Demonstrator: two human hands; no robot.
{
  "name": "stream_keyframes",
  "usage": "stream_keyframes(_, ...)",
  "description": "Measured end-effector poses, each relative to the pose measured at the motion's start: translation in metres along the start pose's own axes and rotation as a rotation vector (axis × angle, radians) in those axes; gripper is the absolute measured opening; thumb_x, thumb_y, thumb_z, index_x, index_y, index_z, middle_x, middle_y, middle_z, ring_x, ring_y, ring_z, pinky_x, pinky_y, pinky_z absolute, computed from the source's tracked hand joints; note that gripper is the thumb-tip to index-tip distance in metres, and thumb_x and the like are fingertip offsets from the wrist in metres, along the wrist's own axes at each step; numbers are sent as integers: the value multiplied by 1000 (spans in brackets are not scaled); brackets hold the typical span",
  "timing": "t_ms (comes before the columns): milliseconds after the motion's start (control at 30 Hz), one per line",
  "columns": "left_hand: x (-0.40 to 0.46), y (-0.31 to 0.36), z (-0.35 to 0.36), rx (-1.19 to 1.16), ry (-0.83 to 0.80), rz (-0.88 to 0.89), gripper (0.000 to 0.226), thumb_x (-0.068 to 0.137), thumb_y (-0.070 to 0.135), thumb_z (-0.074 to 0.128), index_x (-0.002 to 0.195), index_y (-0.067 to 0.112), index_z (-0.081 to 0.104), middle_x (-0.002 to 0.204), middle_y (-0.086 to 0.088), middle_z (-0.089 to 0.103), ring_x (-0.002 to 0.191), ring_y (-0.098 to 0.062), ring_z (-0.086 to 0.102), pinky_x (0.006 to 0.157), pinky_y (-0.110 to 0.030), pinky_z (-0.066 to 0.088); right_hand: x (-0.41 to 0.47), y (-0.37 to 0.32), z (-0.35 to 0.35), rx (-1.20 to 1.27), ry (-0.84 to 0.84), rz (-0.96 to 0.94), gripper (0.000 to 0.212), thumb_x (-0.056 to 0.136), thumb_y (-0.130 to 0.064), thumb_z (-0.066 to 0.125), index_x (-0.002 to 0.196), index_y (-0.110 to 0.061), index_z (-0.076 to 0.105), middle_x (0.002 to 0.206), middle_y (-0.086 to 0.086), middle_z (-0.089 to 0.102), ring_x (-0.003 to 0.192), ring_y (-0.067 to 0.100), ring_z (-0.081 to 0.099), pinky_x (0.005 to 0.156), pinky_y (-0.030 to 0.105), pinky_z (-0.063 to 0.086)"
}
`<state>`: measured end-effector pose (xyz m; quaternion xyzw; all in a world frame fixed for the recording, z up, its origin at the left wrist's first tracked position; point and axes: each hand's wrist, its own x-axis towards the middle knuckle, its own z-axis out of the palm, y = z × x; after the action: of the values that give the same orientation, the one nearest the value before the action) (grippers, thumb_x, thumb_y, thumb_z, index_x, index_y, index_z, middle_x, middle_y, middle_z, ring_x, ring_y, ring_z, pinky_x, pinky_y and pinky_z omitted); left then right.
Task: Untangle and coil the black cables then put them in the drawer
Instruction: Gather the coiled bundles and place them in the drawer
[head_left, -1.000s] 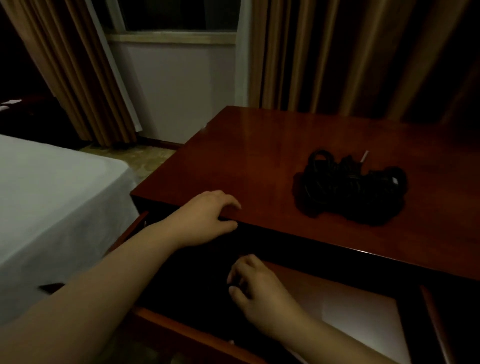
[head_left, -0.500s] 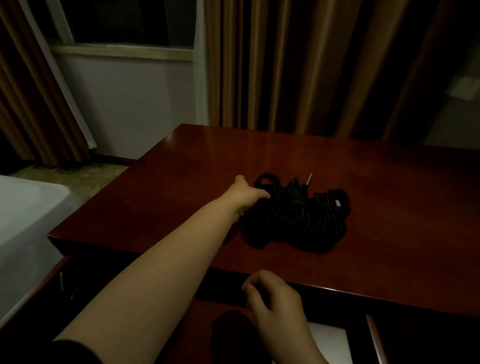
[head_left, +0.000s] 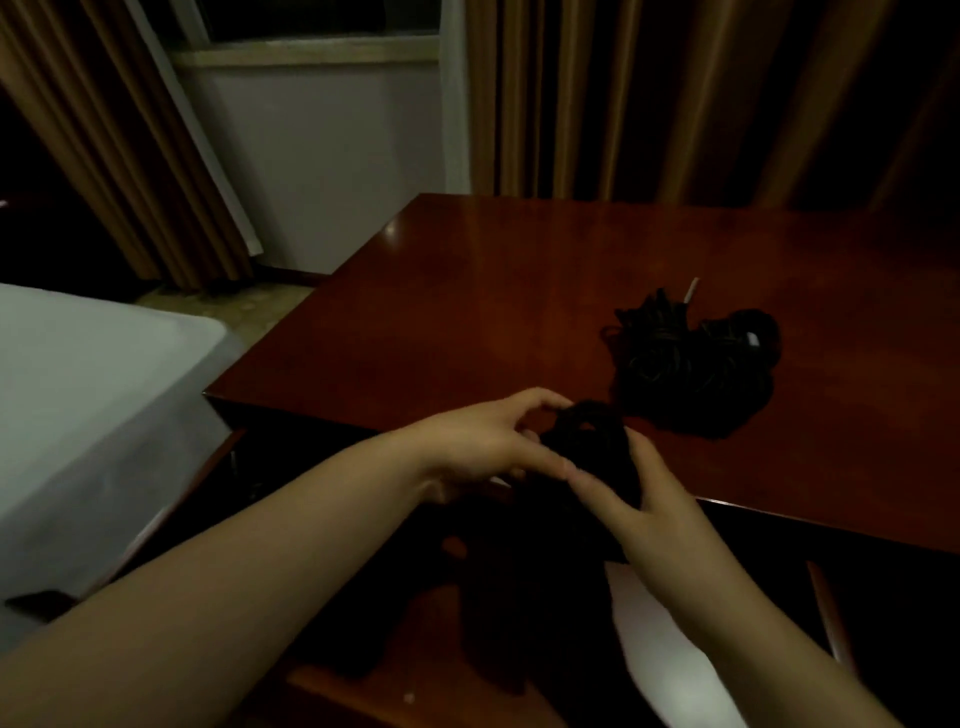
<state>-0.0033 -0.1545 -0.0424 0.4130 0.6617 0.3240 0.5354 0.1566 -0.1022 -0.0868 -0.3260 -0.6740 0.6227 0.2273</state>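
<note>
At far left lies a bed (head_left: 78, 374) under a pale sheet, its corner close to the dark wooden worktop (head_left: 467, 322); behind them, tan curtains (head_left: 119, 171) flank a pale wall below a window sill. Your left hand (head_left: 483, 447) reaches in from the lower left across the front edge of the worktop, fingers curled, with the fingertips pinching the left side of a small bundle of black cable (head_left: 587, 441). Your right hand (head_left: 644, 504) comes up from the lower right and grips the same bundle from the right and below, thumb (head_left: 597, 488) lying along its near side, so the two hands meet around the bundle and nearly touch. The bundle sits just over the worktop's front edge, above the open drawer (head_left: 675, 649), whose pale floor shows beneath your right wrist. How the strands run inside the bundle cannot be told in the dim light. Farther right, on the worktop and apart from both hands, rests the larger tangle of black cables (head_left: 691, 364), a heap of loops with a small light-coloured connector tip (head_left: 692, 288) sticking up from its far side.
</note>
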Motion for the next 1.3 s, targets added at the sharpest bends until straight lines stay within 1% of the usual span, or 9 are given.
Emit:
stream_keyframes(133, -26, -27, -8, 79, -10, 15, 45, 86, 6, 65, 124, 24, 49, 102, 2, 59, 91, -12, 63, 72, -22, 54, -10, 15, 22, -96, -82, -33, 50, 82, -19, 70, 109, -50, 41, 123, -16, 47, 109, 3, 53, 89, 28, 50)
stream_keyframes(300, -41, -54, -17, 396, -37, -69, 44, 89, 16, 64, 128, 29, 49, 109, 2, 55, 95, -12, 58, 77, -26, 52, -15, 45, 66, -246, 16, 29, 38, 86, -22, 67, 111, -28, 40, 115, -9, 34, 95, -2, 47, 66, 7, 43)
stream_keyframes(500, -52, -71, -56, 787, 381, 44, 34, 95, 31, 53, 129, 29, 53, 119, 4, 49, 117, -15, 45, 99, -27, 36, 2, 55, 80, -243, -31, 261, 41, 88, -32, 64, 120, -20, 41, 118, 1, 51, 102, 19, 56, 82, 32, 50)
stream_keyframes(633, -61, -96, -92, 1094, 323, -361, 49, 95, 51, 44, 141, 43, 33, 152, -2, 24, 142, -30, 15, 111, -63, 15, 0, 54, 82, -154, -108, 262, 42, 87, -27, 65, 119, -26, 38, 116, -4, 49, 100, 14, 53, 79, 25, 47)
stream_keyframes(733, -66, -117, -96, 1036, 146, -529, 70, 91, 64, 37, 146, 50, -4, 159, -4, 3, 145, -37, 0, 107, -70, 10, -1, 53, 78, -163, -207, 233, 50, 88, -28, 64, 128, -27, 36, 125, -5, 48, 108, 12, 51, 88, 25, 45)
stream_keyframes(900, -69, -123, -99, 970, 221, -457, 69, 91, 63, 37, 148, 44, 3, 157, -5, 13, 142, -35, 18, 109, -63, 22, -11, 55, 68, -391, -294, 54, 91, 82, -40, 67, 145, -37, 2, 134, -17, 16, 127, 0, 20, 102, 19, 23)
stream_keyframes(1067, -71, -99, -65, 888, 426, -2, 57, 94, 45, 49, 145, 28, 31, 147, 3, 34, 134, -14, 31, 110, -28, 28, -18, 58, 77, -265, -273, 79, 90, 78, -28, 74, 138, -46, 10, 128, -15, 23, 121, 2, 29, 100, 20, 29)
stream_keyframes(1200, -68, -87, -12, 903, 20, 135, 73, 94, 55, 36, 151, 33, -3, 156, 17, -14, 140, 2, -15, 115, -27, -8, -17, 61, 84, -195, -224, -11, 89, 66, -43, 78, 133, -50, 21, 129, -23, 34, 121, -10, 39, 91, 10, 37)
stream_keyframes(1300, -55, -99, 2, 1143, -24, 116, 78, 92, 64, 23, 148, 29, -20, 149, 11, -37, 137, -4, -32, 116, -37, -17, -17, 56, 81, -249, -272, -13, 64, 78, -32, 73, 108, -55, 22, 108, -37, 22, 96, -31, 38, 71, -2, 37)
